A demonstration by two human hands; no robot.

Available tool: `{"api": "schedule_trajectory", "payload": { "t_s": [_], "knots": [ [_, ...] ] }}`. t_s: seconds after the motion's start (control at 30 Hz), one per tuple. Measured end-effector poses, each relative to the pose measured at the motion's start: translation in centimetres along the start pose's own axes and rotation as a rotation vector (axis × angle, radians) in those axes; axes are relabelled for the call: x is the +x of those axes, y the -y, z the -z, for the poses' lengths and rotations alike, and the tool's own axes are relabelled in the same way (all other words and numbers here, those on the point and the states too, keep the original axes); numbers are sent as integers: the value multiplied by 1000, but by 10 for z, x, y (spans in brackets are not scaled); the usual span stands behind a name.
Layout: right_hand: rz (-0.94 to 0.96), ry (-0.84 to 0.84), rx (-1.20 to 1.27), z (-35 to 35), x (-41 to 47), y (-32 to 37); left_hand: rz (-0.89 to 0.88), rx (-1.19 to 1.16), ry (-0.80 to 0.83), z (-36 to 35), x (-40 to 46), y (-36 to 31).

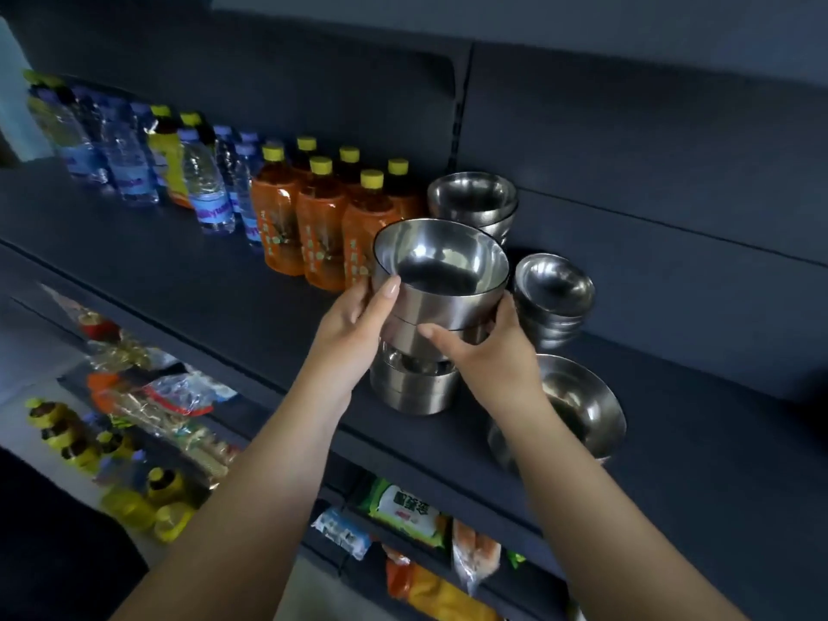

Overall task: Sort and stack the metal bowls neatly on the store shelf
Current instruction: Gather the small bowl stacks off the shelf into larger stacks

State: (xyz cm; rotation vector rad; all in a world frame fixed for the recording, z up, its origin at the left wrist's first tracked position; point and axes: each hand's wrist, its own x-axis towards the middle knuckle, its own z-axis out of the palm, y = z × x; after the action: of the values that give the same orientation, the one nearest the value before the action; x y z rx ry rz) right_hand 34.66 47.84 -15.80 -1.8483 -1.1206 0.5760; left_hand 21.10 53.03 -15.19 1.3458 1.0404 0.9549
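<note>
Two bare forearms reach up from the bottom edge toward a dark shelf (pixel 269 307). On it, the left hand (pixel 358 324) curls round the left side of a nested stack of straight-walled steel bowls (pixel 441 280), thumb up against the top bowl's rim, while the right hand (pixel 488 351) grips the same stack lower on its right side, thumb laid across the front. This held stack sits just above, or on, a second stack of similar straight-walled bowls (pixel 414 387) standing on the shelf; whether the two touch cannot be told.

Rounder footed bowls stand close around: one pile (pixel 472 203) behind at the back panel, another pile (pixel 553 298) just right of the right hand, and a wide bowl (pixel 582 405) near the shelf's front edge, partly hidden by the right forearm. All are brushed metal, shiny inside with dull grey reflections.

Left of the bowls, touching or nearly so, stands a block of orange-labelled bottles with yellow caps (pixel 313 217), then clear water bottles with blue labels (pixel 206 186) running further left.

On a lower shelf lie crinkly plastic snack packets (pixel 403 508), green, blue and orange, and further left yellow-capped bottles (pixel 148 495) seen from above.
</note>
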Motion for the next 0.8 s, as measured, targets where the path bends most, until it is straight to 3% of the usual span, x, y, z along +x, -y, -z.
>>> {"api": "schedule_trajectory", "payload": {
  "t_s": [0.4,0.8],
  "knots": [
    [-152,-117,-36,-43,0,-15,27,-41,235,23,41,41],
    [-168,-183,-60,-57,-5,-22,16,-96,356,30,53,55]
  ]
}}
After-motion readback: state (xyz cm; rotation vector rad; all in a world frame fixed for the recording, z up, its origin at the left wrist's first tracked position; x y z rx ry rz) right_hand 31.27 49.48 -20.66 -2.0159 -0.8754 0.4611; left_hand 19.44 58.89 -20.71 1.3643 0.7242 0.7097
